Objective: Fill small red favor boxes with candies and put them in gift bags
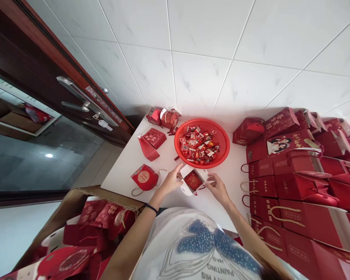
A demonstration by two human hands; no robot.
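Note:
In the head view, a small opened gift box (193,180) with white inner flaps sits at the near side of the white table, and something red shows inside it. My left hand (172,180) holds its left flap, fingers closed on the edge. On the other side my right hand (217,187) has its thumb and fingers at the right flap. Just beyond the box stands a red plastic basket (225,155) filled with small red-wrapped sweets (196,144). A red box with a round gold emblem (144,177) lies left of my left hand.
Further left are a red box with a raised flap (154,138) and small red boxes (169,119) by the tiled wall. Many red gift bags (288,186) crowd the right side. A cardboard carton (116,197) of red packaging stands at lower left, near a door (46,58).

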